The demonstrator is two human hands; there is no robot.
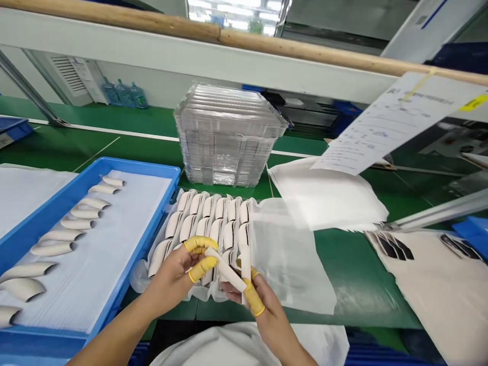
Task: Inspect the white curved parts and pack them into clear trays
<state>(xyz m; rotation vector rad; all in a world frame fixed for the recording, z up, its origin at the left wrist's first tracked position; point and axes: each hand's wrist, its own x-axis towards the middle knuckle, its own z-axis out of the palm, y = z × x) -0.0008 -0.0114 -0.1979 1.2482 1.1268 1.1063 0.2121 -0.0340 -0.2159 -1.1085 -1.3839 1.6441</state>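
Note:
My left hand (179,272), with yellow finger cots, pinches one end of a cream curved plastic piece (224,270). My right hand (254,297), also in yellow cots, grips the other end of that piece and a second cream piece (245,262) held upright, along with the corner of a clear plastic bag (290,254). Both hands hover over the near edge of a clear tray (168,223) filled with rows of several cream pieces.
A blue bin (160,173) at left holds a white liner with a row of several cream pieces. A stack of clear empty trays (226,134) stands behind. White sheets (328,195) lie right on the green conveyor (358,274). A paper sheet (392,122) hangs from above.

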